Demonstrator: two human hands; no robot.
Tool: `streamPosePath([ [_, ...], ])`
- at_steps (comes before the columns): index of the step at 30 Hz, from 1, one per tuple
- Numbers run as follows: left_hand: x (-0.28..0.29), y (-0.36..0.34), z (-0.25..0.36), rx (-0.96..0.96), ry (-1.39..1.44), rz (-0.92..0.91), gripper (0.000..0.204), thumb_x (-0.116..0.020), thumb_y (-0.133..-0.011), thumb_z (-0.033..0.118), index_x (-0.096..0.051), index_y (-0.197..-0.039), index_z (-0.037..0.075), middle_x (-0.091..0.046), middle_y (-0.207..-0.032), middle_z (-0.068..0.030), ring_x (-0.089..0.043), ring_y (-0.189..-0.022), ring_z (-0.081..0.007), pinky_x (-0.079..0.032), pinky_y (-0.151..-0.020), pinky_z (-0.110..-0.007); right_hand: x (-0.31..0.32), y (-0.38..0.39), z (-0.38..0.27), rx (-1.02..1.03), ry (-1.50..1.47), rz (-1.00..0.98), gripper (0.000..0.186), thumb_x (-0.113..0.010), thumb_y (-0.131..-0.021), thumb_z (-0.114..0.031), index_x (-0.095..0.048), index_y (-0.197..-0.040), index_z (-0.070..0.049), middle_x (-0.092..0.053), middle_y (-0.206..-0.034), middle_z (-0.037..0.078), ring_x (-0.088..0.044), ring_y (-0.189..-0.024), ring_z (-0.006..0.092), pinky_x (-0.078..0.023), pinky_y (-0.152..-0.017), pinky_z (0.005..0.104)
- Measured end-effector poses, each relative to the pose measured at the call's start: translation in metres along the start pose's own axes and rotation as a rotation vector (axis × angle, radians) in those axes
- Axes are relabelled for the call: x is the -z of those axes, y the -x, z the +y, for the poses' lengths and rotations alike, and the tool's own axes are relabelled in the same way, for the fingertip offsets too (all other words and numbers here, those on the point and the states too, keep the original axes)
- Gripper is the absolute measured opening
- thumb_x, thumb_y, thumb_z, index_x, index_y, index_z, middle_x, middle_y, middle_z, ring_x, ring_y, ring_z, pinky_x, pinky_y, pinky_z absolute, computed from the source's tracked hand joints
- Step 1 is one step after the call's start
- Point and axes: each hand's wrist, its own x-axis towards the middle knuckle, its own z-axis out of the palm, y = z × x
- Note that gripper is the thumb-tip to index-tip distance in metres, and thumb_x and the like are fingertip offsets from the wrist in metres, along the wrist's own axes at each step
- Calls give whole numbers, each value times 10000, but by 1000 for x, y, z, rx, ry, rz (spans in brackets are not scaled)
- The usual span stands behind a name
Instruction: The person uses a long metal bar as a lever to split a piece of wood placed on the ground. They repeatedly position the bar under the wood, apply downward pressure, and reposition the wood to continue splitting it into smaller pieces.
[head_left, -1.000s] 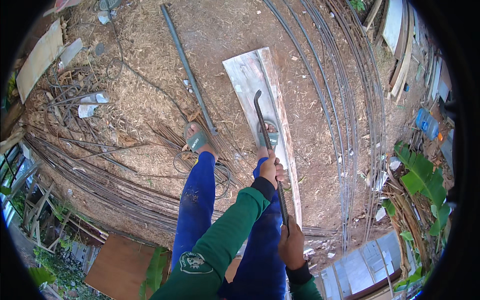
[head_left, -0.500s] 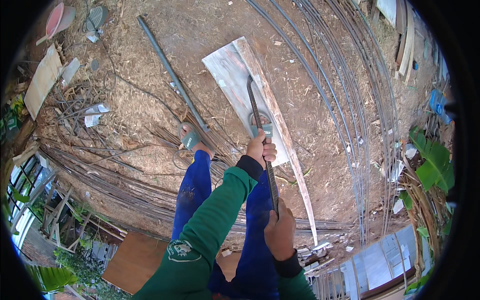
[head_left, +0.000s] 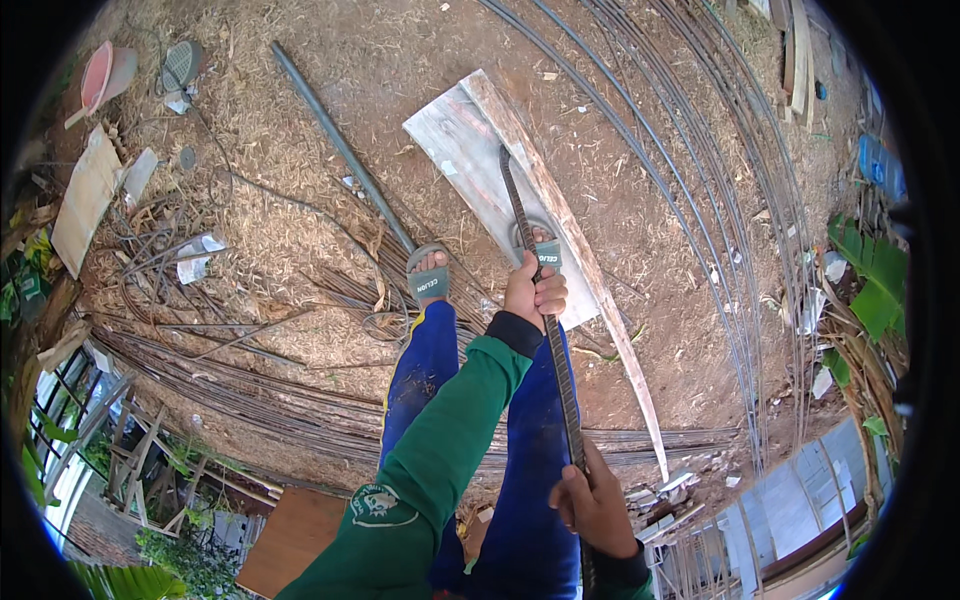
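Observation:
A dark, ribbed steel crowbar [head_left: 519,212] slants from a plank down past my right leg, its bent tip against the plank. My left hand [head_left: 535,290] is wrapped round the middle of it. Lower down, my right hand [head_left: 600,505] sits loosely round the shaft, thumb apart from the index finger; its other fingers are partly hidden. The pale, wide plank [head_left: 450,130] lies under my right sandal [head_left: 541,255], with a narrow wooden strip [head_left: 590,265] along its right edge. My left sandal [head_left: 430,283] stands on the ground beside it.
A grey pipe [head_left: 340,142] lies to the left of the plank. Long steel rods [head_left: 690,200] curve along the right, and more rods [head_left: 250,385] lie across behind my feet. A red basin [head_left: 108,75] and scrap boards [head_left: 85,205] are at far left. Corrugated sheets [head_left: 780,500] stand at lower right.
My right hand has slid down the crowbar and loosened its fingers. My left foot has moved right, nearer the plank. My left hand keeps its hold.

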Motion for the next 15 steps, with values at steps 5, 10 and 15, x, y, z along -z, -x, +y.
streamPosePath([
  [5, 13, -8, 0, -75, -201, 358, 553, -361, -969, 645, -442, -787, 129, -310, -569, 44, -282, -423, -82, -257, -375, -249, -12, -9, 71, 427, 276, 249, 418, -540, -967, -162, -491, -1332, 35, -639, -750, 241, -650, -627, 366, -478, -563, 426],
  [10, 40, -13, 7, -166, -626, 833, 570, -365, -957, 669, -457, -763, 141, -323, -565, 38, -295, -422, -107, -249, -387, -296, -30, -47, 115, 531, 160, 301, 423, -548, -968, -192, -503, -1319, 39, -658, -854, 287, -663, -727, 429, -515, -626, 451],
  [15, 62, -14, 23, -130, -646, 1010, 661, -376, -882, 779, -517, -691, 162, -378, -536, 16, -320, -411, -165, -246, -407, -336, -33, -64, 131, 551, 73, 274, 431, -541, -966, -173, -475, -1336, 35, -660, -878, 290, -669, -767, 437, -523, -654, 469],
])
